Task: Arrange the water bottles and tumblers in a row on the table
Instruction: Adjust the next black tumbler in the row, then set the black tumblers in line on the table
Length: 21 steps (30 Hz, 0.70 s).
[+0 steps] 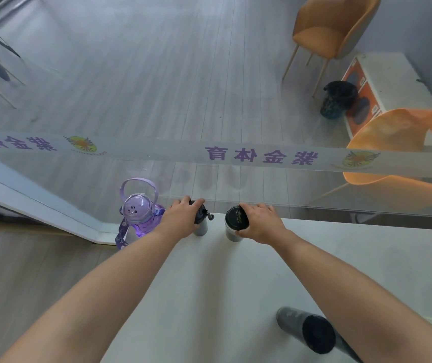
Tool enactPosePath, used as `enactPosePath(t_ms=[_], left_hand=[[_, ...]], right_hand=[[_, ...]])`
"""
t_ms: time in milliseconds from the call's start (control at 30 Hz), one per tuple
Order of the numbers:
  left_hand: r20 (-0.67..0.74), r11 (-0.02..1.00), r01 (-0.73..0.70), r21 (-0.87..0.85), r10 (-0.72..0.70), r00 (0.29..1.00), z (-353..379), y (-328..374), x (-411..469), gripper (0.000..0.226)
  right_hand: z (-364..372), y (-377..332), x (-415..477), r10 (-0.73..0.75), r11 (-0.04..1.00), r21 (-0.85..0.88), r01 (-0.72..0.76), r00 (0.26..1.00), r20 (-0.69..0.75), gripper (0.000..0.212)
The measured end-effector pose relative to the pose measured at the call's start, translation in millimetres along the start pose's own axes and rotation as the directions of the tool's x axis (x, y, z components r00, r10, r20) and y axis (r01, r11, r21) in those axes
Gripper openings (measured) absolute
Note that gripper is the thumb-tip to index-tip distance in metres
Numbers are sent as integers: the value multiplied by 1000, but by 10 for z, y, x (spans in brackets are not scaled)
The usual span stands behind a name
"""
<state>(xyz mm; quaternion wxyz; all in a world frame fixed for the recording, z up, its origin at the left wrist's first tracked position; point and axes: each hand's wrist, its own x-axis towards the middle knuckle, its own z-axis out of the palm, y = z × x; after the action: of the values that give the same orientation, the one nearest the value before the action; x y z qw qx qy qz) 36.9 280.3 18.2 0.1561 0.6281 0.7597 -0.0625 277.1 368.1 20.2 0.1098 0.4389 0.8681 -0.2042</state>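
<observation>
A purple see-through water bottle (138, 217) with a loop handle and strap stands at the far left corner of the white table (209, 297). Right of it, my left hand (182, 217) grips the black flip lid of a grey tumbler (201, 227). My right hand (260, 223) holds a second grey tumbler (234, 223) by its round black lid. Both stand upright near the table's far edge, a short gap apart. A dark tumbler (311, 331) stands near me at the right, partly hidden by my right forearm.
A glass wall with a frosted band of purple lettering (262, 156) runs along the table's far edge. Behind it are orange chairs (393, 137), a black bin (338, 99) and a white cabinet (393, 79). The table's left edge drops to the grey floor.
</observation>
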Motion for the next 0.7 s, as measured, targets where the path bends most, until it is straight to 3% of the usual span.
enactPosePath(t_ms=[200, 267, 400, 533, 700], left_hand=[[-109, 998, -36, 52, 41, 993, -78, 122, -102, 84], [-183, 991, -128, 49, 135, 974, -135, 245, -178, 75], [-262, 909, -417, -4, 401, 878, -162, 641, -382, 47], [-123, 765, -641, -61, 632, 765, -76, 1218, -657, 44], [47, 627, -769, -125, 778, 627, 159, 1866, -1043, 64]], right_hand=[[-97, -13, -97, 33, 999, 20, -34, 998, 52, 95], [-176, 9, -226, 50, 998, 38, -52, 997, 50, 99], [-328, 171, -591, 130, 991, 12, -130, 991, 35, 76], [-401, 371, -1218, 233, 965, 83, -248, 960, 158, 52], [-253, 578, -2039, 322, 927, 131, -351, 925, 200, 39]])
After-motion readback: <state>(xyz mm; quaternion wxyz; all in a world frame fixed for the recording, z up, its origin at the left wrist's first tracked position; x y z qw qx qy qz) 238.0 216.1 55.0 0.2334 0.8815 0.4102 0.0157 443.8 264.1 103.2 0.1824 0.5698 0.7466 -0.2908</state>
